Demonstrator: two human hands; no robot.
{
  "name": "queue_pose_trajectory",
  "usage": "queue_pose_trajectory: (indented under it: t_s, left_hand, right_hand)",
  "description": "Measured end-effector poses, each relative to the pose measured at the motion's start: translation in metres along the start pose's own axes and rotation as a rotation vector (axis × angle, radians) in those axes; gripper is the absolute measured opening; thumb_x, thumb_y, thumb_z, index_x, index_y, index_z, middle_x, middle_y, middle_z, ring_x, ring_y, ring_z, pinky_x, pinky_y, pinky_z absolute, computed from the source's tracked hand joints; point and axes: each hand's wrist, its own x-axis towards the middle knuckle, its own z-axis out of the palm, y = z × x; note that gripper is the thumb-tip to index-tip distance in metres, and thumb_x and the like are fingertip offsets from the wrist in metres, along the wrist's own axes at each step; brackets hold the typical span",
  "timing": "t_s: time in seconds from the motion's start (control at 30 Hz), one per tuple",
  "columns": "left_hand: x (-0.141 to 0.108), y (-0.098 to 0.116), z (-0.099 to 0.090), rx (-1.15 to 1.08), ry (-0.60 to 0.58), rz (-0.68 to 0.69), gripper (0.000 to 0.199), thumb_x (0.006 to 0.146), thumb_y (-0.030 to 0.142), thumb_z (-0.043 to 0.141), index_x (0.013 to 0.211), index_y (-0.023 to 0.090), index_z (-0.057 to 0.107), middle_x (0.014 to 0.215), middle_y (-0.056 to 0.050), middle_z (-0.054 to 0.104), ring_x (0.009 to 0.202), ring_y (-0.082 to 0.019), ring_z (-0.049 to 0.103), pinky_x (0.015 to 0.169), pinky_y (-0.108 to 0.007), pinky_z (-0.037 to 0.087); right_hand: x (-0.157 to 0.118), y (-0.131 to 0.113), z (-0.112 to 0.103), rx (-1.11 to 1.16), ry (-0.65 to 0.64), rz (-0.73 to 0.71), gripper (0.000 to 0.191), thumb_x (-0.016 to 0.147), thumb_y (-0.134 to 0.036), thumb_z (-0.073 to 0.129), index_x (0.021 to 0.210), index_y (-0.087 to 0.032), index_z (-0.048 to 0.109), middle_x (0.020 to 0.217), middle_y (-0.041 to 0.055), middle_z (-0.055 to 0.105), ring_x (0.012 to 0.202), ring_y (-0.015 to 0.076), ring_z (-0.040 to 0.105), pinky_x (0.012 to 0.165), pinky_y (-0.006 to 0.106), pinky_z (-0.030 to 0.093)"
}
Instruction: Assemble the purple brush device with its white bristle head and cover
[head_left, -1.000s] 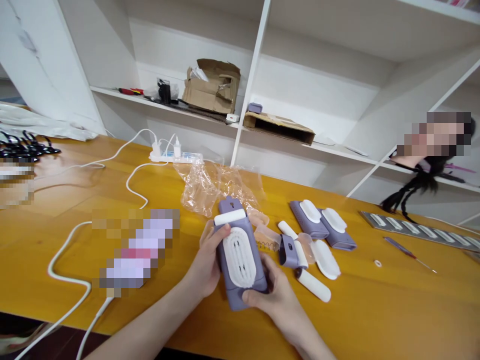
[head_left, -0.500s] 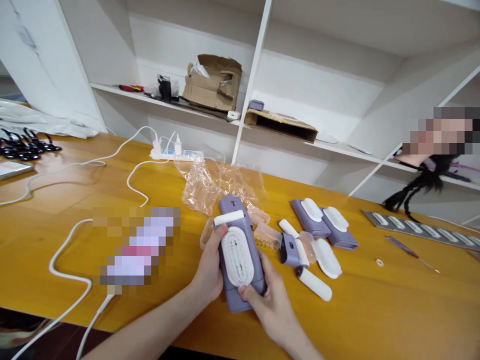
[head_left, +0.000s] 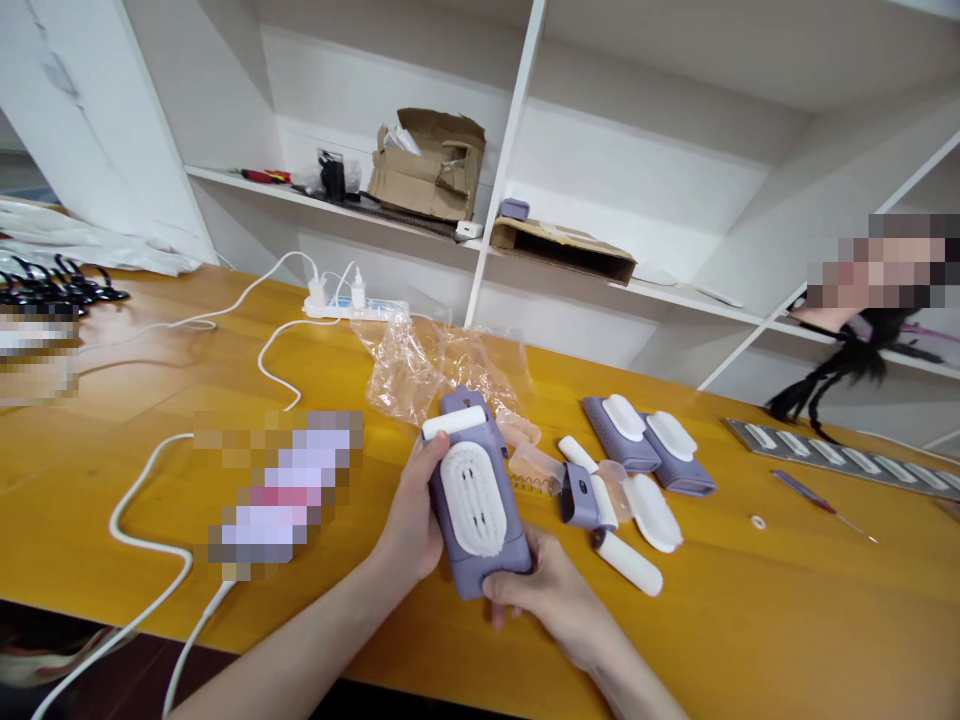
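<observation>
My left hand [head_left: 409, 520] and my right hand [head_left: 544, 585] both grip a lavender plastic handheld device [head_left: 476, 500]. Its face carries a white slotted oval pad, and a white bar [head_left: 454, 422] lies across its far end under my left fingers. To the right lie a small lavender part [head_left: 579, 497], a coil spring [head_left: 534, 485], a white oval cover [head_left: 652, 512] and a white bar [head_left: 628, 563]. Two similar lavender units [head_left: 619, 435] sit farther right.
Crumpled clear plastic film [head_left: 420, 370] lies behind the device on the yellow wooden table [head_left: 750, 620]. A power strip [head_left: 352, 310] trails white cables. A pixelated object [head_left: 277, 495] lies left. A metal strip [head_left: 832, 455] and a screwdriver [head_left: 817, 503] lie right. White shelves hold cardboard.
The device has shifted slightly toward the far side and tilted a little. My right hand has moved to wrap its lower end, and the view has shifted slightly.
</observation>
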Motion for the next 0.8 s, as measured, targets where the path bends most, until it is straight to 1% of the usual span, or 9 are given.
queue_pose_trajectory:
  t_s: [0.07,0.13,0.3,0.37,0.43,0.53,0.6,0.67,0.8]
  left_hand:
    - [-0.002,-0.001,0.001,-0.005,0.003,0.023,0.041,0.063,0.047,0.076,0.09,0.017,0.065,0.071,0.001,0.067,0.067,-0.017,0.064,0.069,-0.03,0.051]
    - [-0.003,-0.002,0.001,0.0,-0.001,0.032,0.041,0.062,0.047,0.076,0.089,0.018,0.065,0.073,0.001,0.067,0.072,-0.018,0.064,0.07,-0.03,0.051]
    - [0.001,0.002,-0.004,0.055,-0.035,0.078,0.039,0.063,0.047,0.076,0.086,0.017,0.067,0.077,-0.001,0.068,0.075,-0.018,0.063,0.069,-0.028,0.049]
    - [0.004,0.009,-0.009,0.122,-0.079,0.155,0.039,0.065,0.05,0.073,0.088,0.018,0.068,0.076,-0.001,0.068,0.067,-0.017,0.06,0.06,-0.026,0.045]
    - [0.006,0.019,-0.013,0.258,-0.145,0.288,0.038,0.07,0.052,0.068,0.092,0.02,0.07,0.072,-0.002,0.067,0.06,-0.016,0.056,0.053,-0.025,0.039]
    - [0.007,0.029,-0.015,0.532,-0.209,0.482,0.03,0.072,0.045,0.068,0.088,0.02,0.075,0.07,-0.004,0.068,0.065,-0.019,0.056,0.057,-0.026,0.038]
    - [0.005,0.031,-0.014,0.661,-0.217,0.551,0.022,0.071,0.039,0.069,0.078,0.019,0.077,0.071,-0.005,0.069,0.071,-0.021,0.057,0.063,-0.027,0.038]
    - [0.004,0.03,-0.012,0.689,-0.215,0.563,0.017,0.071,0.035,0.069,0.069,0.019,0.076,0.071,-0.005,0.069,0.072,-0.021,0.056,0.064,-0.027,0.037]
    - [0.005,0.025,-0.009,0.564,-0.182,0.5,0.011,0.067,0.03,0.072,0.063,0.02,0.074,0.068,-0.004,0.066,0.073,-0.022,0.054,0.067,-0.025,0.037]
  right_hand:
    - [0.002,0.0,0.002,-0.02,-0.014,0.021,0.027,0.059,-0.021,0.07,0.082,-0.015,0.056,0.058,-0.0038,0.063,0.037,0.0081,0.051,0.04,0.019,0.029]
    - [0.003,-0.001,0.004,-0.016,-0.02,0.007,0.024,0.059,-0.02,0.068,0.079,-0.017,0.053,0.053,-0.0059,0.059,0.033,0.007,0.046,0.036,0.019,0.025]
    - [-0.002,-0.002,0.002,-0.043,0.038,-0.067,0.019,0.059,-0.018,0.065,0.073,-0.019,0.052,0.047,-0.0088,0.051,0.035,0.0065,0.038,0.037,0.02,0.029]
    - [-0.006,-0.003,-0.006,-0.073,0.048,-0.093,0.02,0.058,-0.018,0.065,0.074,-0.019,0.054,0.05,-0.0076,0.052,0.038,0.0071,0.038,0.038,0.02,0.029]
    - [-0.01,-0.006,-0.017,-0.122,0.035,-0.095,0.023,0.055,-0.019,0.067,0.075,-0.018,0.056,0.054,-0.0066,0.053,0.04,0.0077,0.036,0.038,0.021,0.028]
    - [-0.016,-0.011,-0.032,-0.218,0.025,-0.102,0.024,0.052,-0.014,0.069,0.074,-0.018,0.058,0.06,-0.0061,0.05,0.052,0.0094,0.038,0.047,0.021,0.028]
    - [-0.018,-0.013,-0.038,-0.259,0.039,-0.111,0.024,0.05,-0.011,0.069,0.07,-0.018,0.057,0.062,-0.0058,0.048,0.057,0.0107,0.037,0.05,0.021,0.027]
    - [-0.019,-0.012,-0.04,-0.254,0.049,-0.123,0.023,0.05,-0.013,0.07,0.069,-0.018,0.056,0.062,-0.0056,0.046,0.058,0.0112,0.035,0.051,0.022,0.026]
    - [-0.019,-0.006,-0.037,-0.198,0.055,-0.181,0.022,0.056,-0.021,0.07,0.071,-0.02,0.054,0.06,-0.0055,0.047,0.055,0.0115,0.035,0.049,0.023,0.027]
